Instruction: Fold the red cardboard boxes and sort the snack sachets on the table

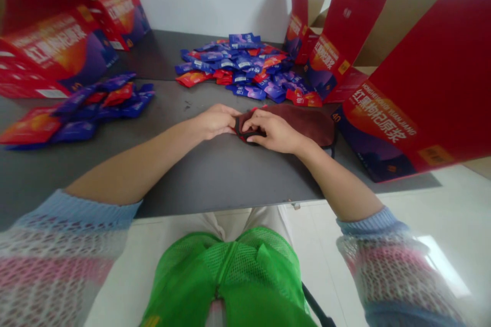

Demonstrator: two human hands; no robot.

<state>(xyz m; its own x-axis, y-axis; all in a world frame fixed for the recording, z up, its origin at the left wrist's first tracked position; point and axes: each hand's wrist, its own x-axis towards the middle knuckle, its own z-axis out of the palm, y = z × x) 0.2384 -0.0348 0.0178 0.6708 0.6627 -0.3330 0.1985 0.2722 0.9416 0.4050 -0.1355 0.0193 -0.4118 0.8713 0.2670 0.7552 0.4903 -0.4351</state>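
A dark red-brown pouch (pixel 307 121) lies on the grey table (pixel 215 173) in front of me. My left hand (pixel 217 120) and my right hand (pixel 270 132) meet at its left end, where the opening shows a black edge. Both hands have their fingers curled and pinched on that end of the pouch. A pile of small blue and red sachets (pixel 249 66) lies behind the hands, toward the wall. A second, smaller heap of sachets (pixel 92 104) lies at the left.
Open red and purple cartons (pixel 399 112) stand at the right, with raised flaps. More red cartons (pixel 57 46) are stacked at the back left. A green mesh bag (pixel 230 276) rests on my lap below the table's near edge.
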